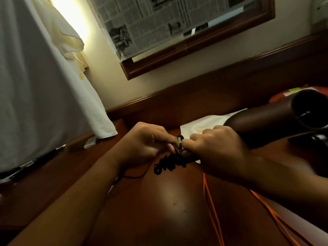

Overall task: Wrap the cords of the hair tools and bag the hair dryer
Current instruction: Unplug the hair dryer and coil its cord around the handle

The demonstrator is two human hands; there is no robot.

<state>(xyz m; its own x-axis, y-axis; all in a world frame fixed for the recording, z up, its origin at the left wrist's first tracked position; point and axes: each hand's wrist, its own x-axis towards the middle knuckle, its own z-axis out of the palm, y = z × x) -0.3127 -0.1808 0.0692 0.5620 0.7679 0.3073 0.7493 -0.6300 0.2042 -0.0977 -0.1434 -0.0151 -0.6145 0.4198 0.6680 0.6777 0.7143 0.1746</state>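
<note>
A dark brown hair dryer is held above the wooden desk, its barrel mouth pointing right. My right hand grips its handle. My left hand pinches the black cord and the plug right next to the handle. Black coils of cord hang bunched below both hands, and a thin stretch of cord trails left under my left wrist. A white bag with orange print lies flat on the desk behind my hands.
Orange straps run across the desk toward me. A red object sits at the far right behind the dryer. White cloth hangs at the left. A wood-framed mirror covered in newspaper is on the wall.
</note>
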